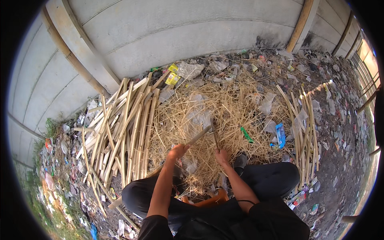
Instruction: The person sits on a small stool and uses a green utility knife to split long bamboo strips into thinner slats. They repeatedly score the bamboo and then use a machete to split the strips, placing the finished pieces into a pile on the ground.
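My left hand (178,151) is closed round a split bamboo strip (199,136), which slants from my left knee up toward the middle. In my right hand (221,156) is a long, narrow blade, apparently a knife (215,135); its handle is hidden in my fist. The blade points away from me and meets or crosses the strip close to the strip's far end. Beneath both hands spreads a heap of pale bamboo shavings (172,116). Clear plastic film (199,114) lies on the shavings just beyond the blade.
Many bamboo strips (138,132) are stacked at the left. Thinner strips (307,138) lie at the right, past my knee. A blue wrapper (280,135) and green plastic piece (246,135) rest among the shavings. A concrete wall (192,36) stands behind. Part of an orange seat (218,198) shows under me.
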